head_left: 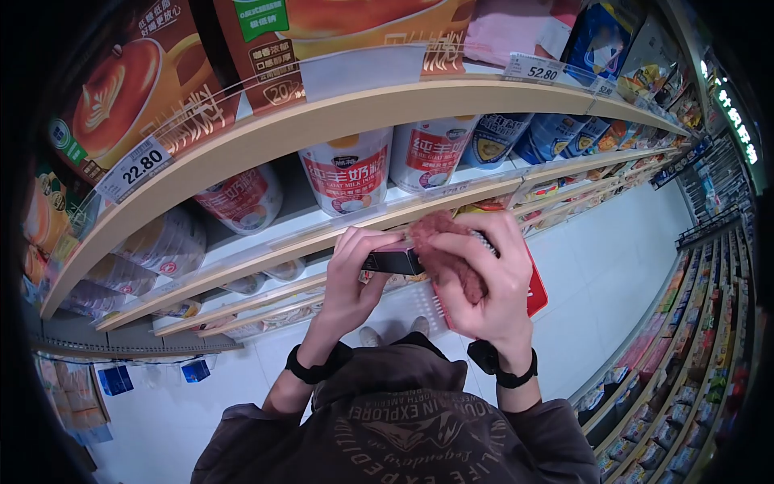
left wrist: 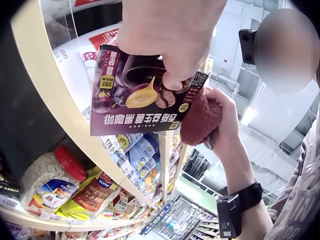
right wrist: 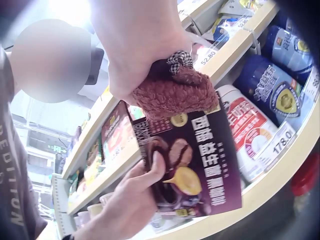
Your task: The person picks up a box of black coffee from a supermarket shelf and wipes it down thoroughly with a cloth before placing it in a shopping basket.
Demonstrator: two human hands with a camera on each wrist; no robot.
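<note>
We see left hand [head_left: 348, 273] pinching purple coffee box [left wrist: 142, 97] — thumb across printed face, other fingers opposite, gap only as wide as box. Right hand [head_left: 493, 284] curls round reddish-brown cloth [right wrist: 175, 95], which touches box's end. We note box flat, rectangular, smooth card; cloth nubby, fleecy, checked trim. Box held in air before pale-edged shelf [right wrist: 272, 182] of rounded goat milk canisters [head_left: 347, 173].

Pale wood-edged shelves [head_left: 347, 111] ran from left to far right beside a white tiled floor [head_left: 605, 242]; a green sign [head_left: 738, 129] glowed at the far right and a pale ceiling [left wrist: 265, 130] spread overhead.
</note>
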